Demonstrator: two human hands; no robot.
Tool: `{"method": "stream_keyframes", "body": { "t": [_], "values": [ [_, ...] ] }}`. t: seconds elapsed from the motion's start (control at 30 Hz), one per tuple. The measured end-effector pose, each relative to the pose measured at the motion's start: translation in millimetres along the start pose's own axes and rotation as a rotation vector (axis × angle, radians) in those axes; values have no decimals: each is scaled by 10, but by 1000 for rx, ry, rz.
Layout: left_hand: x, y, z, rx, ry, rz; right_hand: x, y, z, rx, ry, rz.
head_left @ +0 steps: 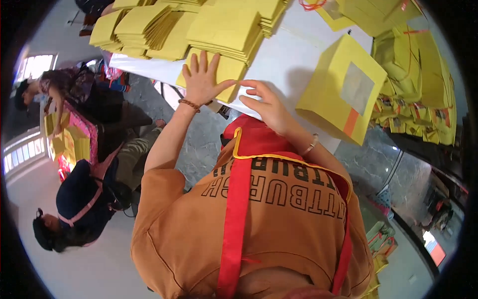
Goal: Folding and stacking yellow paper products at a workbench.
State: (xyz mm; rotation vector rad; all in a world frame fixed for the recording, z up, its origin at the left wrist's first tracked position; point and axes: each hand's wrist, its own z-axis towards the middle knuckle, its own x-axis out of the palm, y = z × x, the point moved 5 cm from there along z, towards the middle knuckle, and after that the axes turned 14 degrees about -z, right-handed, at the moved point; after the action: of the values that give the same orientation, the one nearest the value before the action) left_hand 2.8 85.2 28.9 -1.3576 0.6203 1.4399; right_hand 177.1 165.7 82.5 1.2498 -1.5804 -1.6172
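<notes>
My left hand (203, 79) lies flat with its fingers spread on a folded yellow paper sheet or bag (230, 69) near the table's front edge. Close to the right edge of that yellow paper is my right hand (266, 103), its fingers loosely bent and its thumb apart from them. I see nothing held in it; whether a fingertip touches the paper I cannot tell. To its right, on the white table (286, 55), stands an opened yellow paper bag (323, 70) with a greyish window panel and an orange-red strip.
Stacks of folded yellow bags (224, 27) cover the table's far left part. More yellow bags (430, 65) are heaped at the far right, with red cord (312, 5) at the far edge. Two people work at the left by a pink-covered table (87, 119) holding yellow bags.
</notes>
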Motion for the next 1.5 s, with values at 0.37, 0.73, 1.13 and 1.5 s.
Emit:
{"method": "stream_keyframes", "body": {
  "t": [0.37, 0.73, 1.13, 1.5],
  "values": [
    [-377, -204, 160, 44, -43, -44, -1650, 309, -1081, 41, -519, 153],
    [-517, -1960, 336, 620, 39, -817, -2010, 74, -1177, -77, -546, -1160],
    [-356, -2427, 492, 876, 276, -697, -2197, -581, -1217, -57, -498, -319],
    [-341, -2481, 651, 765, 258, -901, -2276, -839, -1313, -40, -555, 59]
  ]
}}
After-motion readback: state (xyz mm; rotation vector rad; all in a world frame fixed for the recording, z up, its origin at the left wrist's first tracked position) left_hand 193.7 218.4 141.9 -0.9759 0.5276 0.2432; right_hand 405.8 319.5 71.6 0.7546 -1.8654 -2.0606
